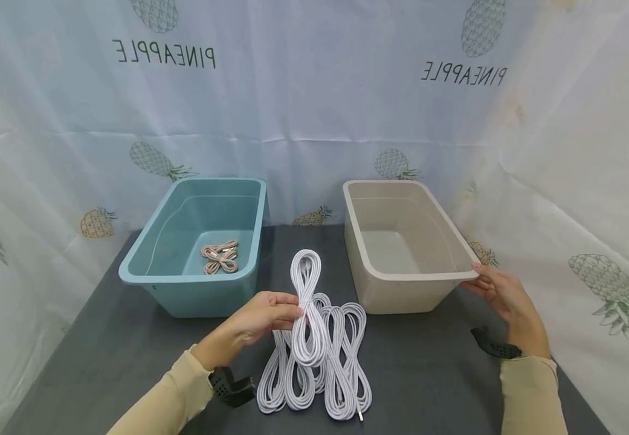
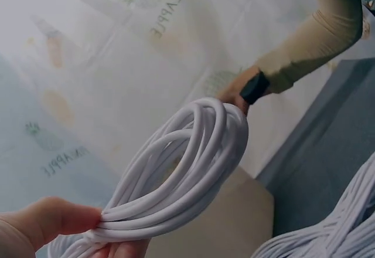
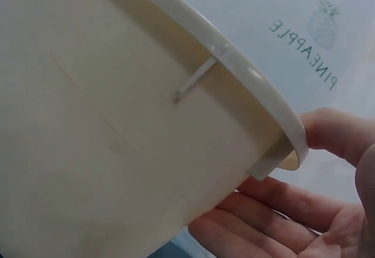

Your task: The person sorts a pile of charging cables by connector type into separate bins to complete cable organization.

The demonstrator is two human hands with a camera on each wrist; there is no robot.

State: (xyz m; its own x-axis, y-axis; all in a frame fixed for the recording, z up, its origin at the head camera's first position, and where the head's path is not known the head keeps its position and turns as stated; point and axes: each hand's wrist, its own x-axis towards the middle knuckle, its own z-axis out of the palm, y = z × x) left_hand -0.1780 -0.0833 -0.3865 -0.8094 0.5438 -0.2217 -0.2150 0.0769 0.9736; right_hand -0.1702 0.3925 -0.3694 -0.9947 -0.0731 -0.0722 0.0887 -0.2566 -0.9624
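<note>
My left hand [image 1: 264, 315] pinches a coiled white cable [image 1: 316, 345] at its tied middle, between thumb and fingers, and holds it upright over other coils. In the left wrist view, the thick loops of this cable [image 2: 199, 170] stick out past the fingertips. Beneath it lie several more white cable coils [image 1: 341, 386], partly hidden by the held one. At the near right corner of the beige bin [image 1: 423, 277], my right hand [image 1: 504, 296] grips the rim. Its thumb lies on the rim's edge, with the fingers underneath against the wall in the right wrist view.
On the left stands a teal bin [image 1: 189, 280] with tan cables [image 1: 220, 258] in it. Both bins rest on a dark grey tabletop [image 1: 417, 368]. A white curtain [image 1: 303, 78] with pineapple prints hangs behind and along the sides.
</note>
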